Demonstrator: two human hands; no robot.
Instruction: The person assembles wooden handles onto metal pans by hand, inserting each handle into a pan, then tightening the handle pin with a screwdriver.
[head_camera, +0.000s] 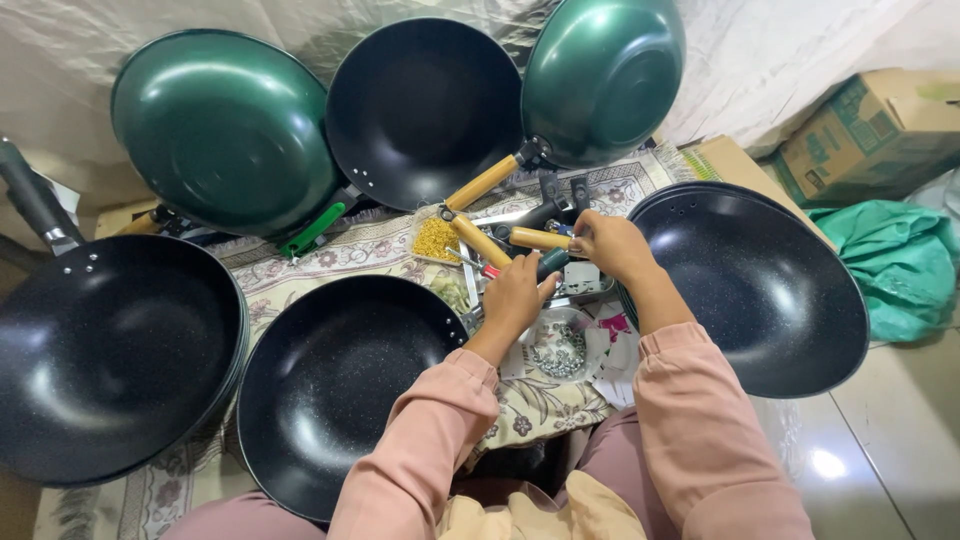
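Note:
My right hand (612, 245) grips one end of a wooden pan handle (538, 238) that lies level above a small metal tray (585, 290). My left hand (517, 296) is closed around a screwdriver with a green and red grip (550, 262), just below that wooden handle. A second wooden handle (480, 240) lies beside it. Under my hands, a clear bag of small silver screws (560, 350) rests on the patterned mat. A black wok with no handle (335, 385) sits in front of my left arm, another (760, 285) beside my right arm.
Green woks (225, 125) (605, 75) and a black wok (425, 105) lean against the cloth-covered wall. A stack of black woks (105, 355) fills the left. A bag of yellow pieces (436, 238) lies on the mat. Cardboard boxes (870, 135) and green cloth (900, 260) are at right.

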